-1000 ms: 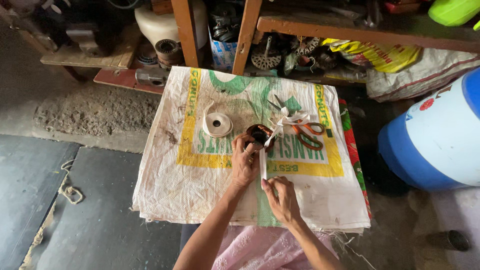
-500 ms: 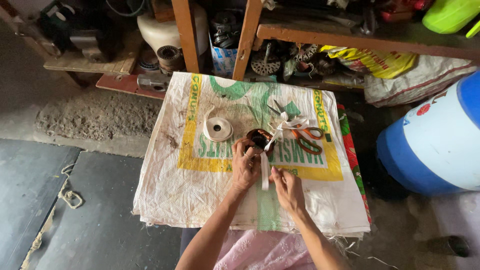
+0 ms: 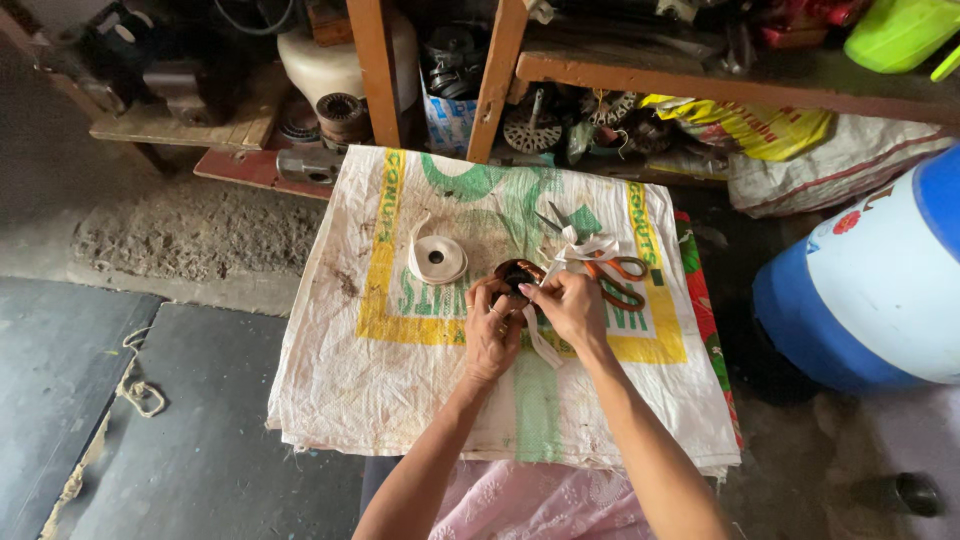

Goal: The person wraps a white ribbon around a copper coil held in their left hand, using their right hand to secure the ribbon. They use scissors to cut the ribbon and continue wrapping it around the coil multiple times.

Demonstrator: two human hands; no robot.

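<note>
A copper wire coil, dark and reddish, is gripped at the centre of the frame by the left hand, its fingers closed around the coil's near edge. A strip of white cloth tape is pinched between the fingers of the right hand, just right of the coil and touching it. The wrapping of the coil appears to be in hand; a tight pull of the tape around the winding would seem called for. A roll of white tape lies left of the hands, orange-handled scissors right of them, all on a woven sack covering the counter. A blue and white barrel stands at right.
</note>
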